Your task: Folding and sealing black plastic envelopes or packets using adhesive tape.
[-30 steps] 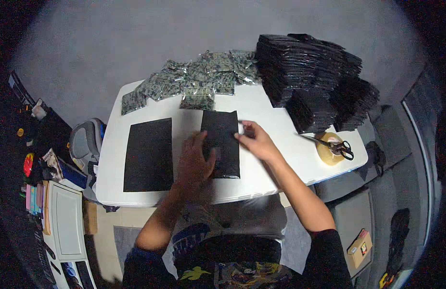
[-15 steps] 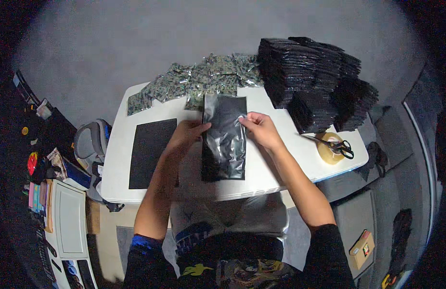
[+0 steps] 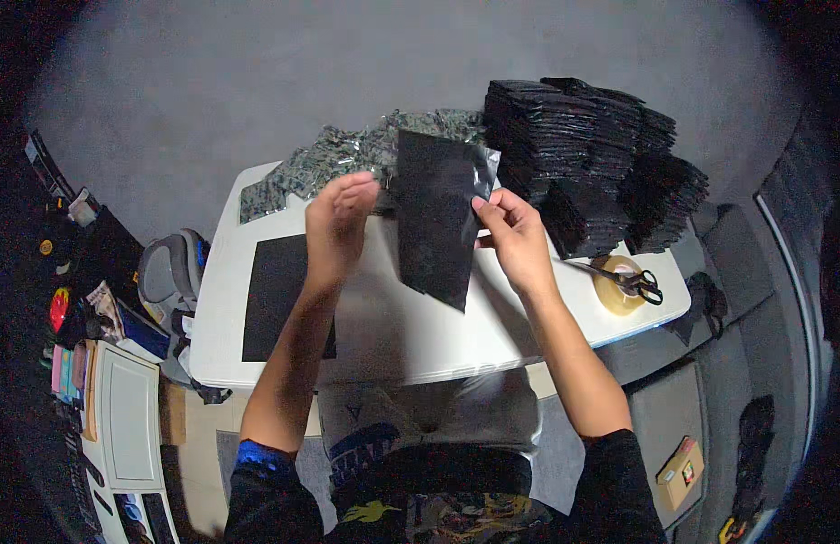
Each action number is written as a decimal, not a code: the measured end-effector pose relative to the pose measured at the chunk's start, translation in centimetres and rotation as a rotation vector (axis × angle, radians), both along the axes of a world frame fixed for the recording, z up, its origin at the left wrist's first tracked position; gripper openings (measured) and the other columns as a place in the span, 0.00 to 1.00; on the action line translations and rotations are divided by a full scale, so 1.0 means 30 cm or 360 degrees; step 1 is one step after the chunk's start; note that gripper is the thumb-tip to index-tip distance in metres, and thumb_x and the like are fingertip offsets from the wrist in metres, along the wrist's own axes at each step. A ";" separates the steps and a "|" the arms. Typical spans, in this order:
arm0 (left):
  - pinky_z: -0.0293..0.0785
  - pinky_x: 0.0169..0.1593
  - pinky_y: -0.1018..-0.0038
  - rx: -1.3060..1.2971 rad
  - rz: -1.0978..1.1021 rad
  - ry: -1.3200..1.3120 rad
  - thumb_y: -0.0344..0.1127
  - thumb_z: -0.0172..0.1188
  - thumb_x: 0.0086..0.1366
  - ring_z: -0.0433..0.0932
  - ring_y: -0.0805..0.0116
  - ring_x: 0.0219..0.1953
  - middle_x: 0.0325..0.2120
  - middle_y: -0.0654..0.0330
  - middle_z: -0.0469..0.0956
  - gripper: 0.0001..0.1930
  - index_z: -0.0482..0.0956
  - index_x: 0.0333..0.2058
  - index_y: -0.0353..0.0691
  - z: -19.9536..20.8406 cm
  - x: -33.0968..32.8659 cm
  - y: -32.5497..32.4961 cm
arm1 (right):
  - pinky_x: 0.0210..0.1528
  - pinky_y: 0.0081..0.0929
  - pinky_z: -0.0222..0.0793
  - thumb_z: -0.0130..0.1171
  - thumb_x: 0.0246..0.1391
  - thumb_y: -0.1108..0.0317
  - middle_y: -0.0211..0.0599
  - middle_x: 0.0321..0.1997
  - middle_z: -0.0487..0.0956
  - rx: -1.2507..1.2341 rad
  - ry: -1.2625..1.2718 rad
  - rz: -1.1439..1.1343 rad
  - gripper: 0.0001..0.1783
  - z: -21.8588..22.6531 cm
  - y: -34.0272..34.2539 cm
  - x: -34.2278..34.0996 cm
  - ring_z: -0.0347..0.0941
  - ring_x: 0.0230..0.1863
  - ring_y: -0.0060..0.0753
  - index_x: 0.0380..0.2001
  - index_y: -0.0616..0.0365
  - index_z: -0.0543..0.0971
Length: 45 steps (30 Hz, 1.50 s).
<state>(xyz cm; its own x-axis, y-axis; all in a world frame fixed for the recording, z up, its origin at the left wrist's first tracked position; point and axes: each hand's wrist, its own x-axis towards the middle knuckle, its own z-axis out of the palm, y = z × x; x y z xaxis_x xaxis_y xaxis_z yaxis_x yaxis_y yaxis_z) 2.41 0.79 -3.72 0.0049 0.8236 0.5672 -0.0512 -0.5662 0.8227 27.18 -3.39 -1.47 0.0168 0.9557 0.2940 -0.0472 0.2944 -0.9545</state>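
Observation:
My right hand [image 3: 521, 240] pinches the right edge of a flat black package in a glossy clear plastic sleeve [image 3: 438, 213]. The package is tilted up off the table, its matte black face showing and a shiny strip along its upper right edge. Apart from it, to its left, my left hand [image 3: 342, 222] is raised with fingers stretched out and nothing in it. Below that hand lies a flat black sheet [image 3: 276, 295] on the white table [image 3: 374, 349], partly covered by my left forearm.
Camouflage-patterned plastic packets [image 3: 334, 154] lie along the far table edge. Tall stacks of shiny black packages [image 3: 565, 136] stand at the far right. In front of them, black-handled scissors [image 3: 649, 287] rest on a roll of clear tape [image 3: 610, 295]. A grey chair [image 3: 169, 272] is at the left.
My left hand has let go of the package and moved up and left. The right hand has lifted and turned the package, which now stands tilted.

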 end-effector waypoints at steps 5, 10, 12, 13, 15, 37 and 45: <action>0.76 0.60 0.66 -0.0061 0.0005 0.0521 0.40 0.72 0.66 0.81 0.64 0.54 0.51 0.50 0.83 0.29 0.74 0.61 0.35 0.016 0.118 -0.161 | 0.33 0.23 0.82 0.61 0.69 0.66 0.17 0.25 0.68 -0.0055 0.0232 -0.0034 0.15 0.013 -0.024 -0.037 0.68 0.28 0.11 0.26 0.50 0.73; 0.76 0.58 0.58 -0.0016 -0.0001 0.0433 0.43 0.64 0.72 0.79 0.53 0.57 0.57 0.42 0.79 0.28 0.71 0.64 0.35 -0.093 0.191 -0.134 | 0.48 0.26 0.82 0.60 0.70 0.68 0.28 0.36 0.81 -0.0052 0.0050 0.0161 0.10 -0.009 -0.030 -0.092 0.79 0.38 0.20 0.32 0.60 0.80; 0.75 0.56 0.59 0.0025 0.0349 0.0875 0.47 0.57 0.76 0.81 0.53 0.52 0.54 0.41 0.80 0.25 0.73 0.61 0.34 -0.152 0.127 -0.071 | 0.46 0.20 0.75 0.65 0.65 0.71 0.36 0.44 0.83 0.0128 0.0121 0.0156 0.06 -0.029 -0.022 -0.099 0.79 0.43 0.19 0.40 0.63 0.82; 0.74 0.56 0.59 -0.0436 0.0077 0.0615 0.49 0.55 0.76 0.81 0.55 0.51 0.52 0.43 0.81 0.25 0.75 0.59 0.33 -0.145 0.096 -0.050 | 0.47 0.21 0.74 0.66 0.64 0.71 0.37 0.48 0.82 0.0303 0.0001 0.0048 0.07 -0.033 -0.020 -0.086 0.78 0.44 0.20 0.41 0.63 0.81; 0.73 0.57 0.60 -0.0883 -0.0211 0.0340 0.52 0.53 0.77 0.81 0.56 0.49 0.50 0.45 0.82 0.26 0.76 0.57 0.32 -0.142 0.080 -0.033 | 0.48 0.24 0.74 0.71 0.60 0.69 0.36 0.53 0.79 0.0475 -0.0234 -0.0311 0.14 -0.063 -0.009 -0.029 0.76 0.47 0.22 0.46 0.60 0.81; 0.69 0.38 0.68 -0.0584 0.0091 0.0778 0.57 0.57 0.75 0.70 0.71 0.30 0.24 0.67 0.73 0.28 0.79 0.30 0.32 -0.066 0.058 -0.024 | 0.29 0.15 0.53 0.61 0.71 0.63 0.12 0.23 0.72 -0.0100 -0.0143 0.0028 0.14 -0.173 0.081 0.036 0.60 0.26 0.06 0.29 0.56 0.81; 0.74 0.41 0.67 -0.0656 0.0092 0.0542 0.50 0.61 0.74 0.77 0.70 0.33 0.30 0.56 0.83 0.20 0.86 0.41 0.36 0.007 0.012 -0.021 | 0.33 0.18 0.59 0.62 0.70 0.63 0.17 0.24 0.73 0.0225 -0.0327 -0.0024 0.14 -0.073 0.072 0.054 0.63 0.29 0.11 0.31 0.62 0.81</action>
